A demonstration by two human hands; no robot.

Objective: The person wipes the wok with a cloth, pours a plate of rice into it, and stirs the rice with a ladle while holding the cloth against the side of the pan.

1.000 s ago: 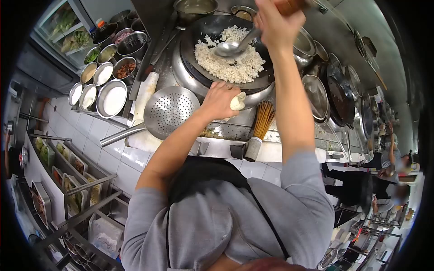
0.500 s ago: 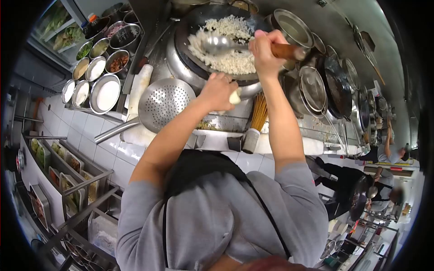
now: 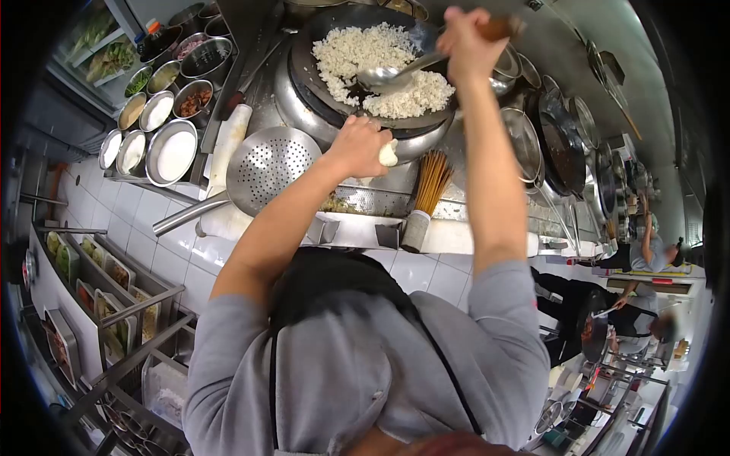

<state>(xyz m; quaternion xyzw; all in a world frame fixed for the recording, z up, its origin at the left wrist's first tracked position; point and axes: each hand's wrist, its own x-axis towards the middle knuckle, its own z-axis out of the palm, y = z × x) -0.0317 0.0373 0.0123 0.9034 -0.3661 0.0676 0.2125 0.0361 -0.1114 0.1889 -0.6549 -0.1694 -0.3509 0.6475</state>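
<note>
White rice (image 3: 365,49) lies in a dark wok (image 3: 437,120) seated on a metal burner ring. My right hand (image 3: 470,47) is closed around the wooden handle of a ladle (image 3: 384,78), whose metal bowl rests among the rice. At the wok's near edge, my left hand (image 3: 357,146) is closed with a pale, bunched cloth (image 3: 388,153) showing beside its fingers. It appears to grip the wok there, though the exact hold is hidden. A perforated strainer (image 3: 272,169) lies left of that hand, and a bamboo wok brush (image 3: 430,190) is to its right.
Metal seasoning containers (image 3: 172,153) stand at the left, some with white powder. Several sieves and pans (image 3: 563,144) line the right side. Food trays (image 3: 114,304) sit in a rack at lower left. Another person (image 3: 635,311) holds a wok far right.
My right hand has moved up and slightly right with the ladle, whose bowl has shifted right through the rice. The rice is more spread out. My left hand stays near the wok's edge.
</note>
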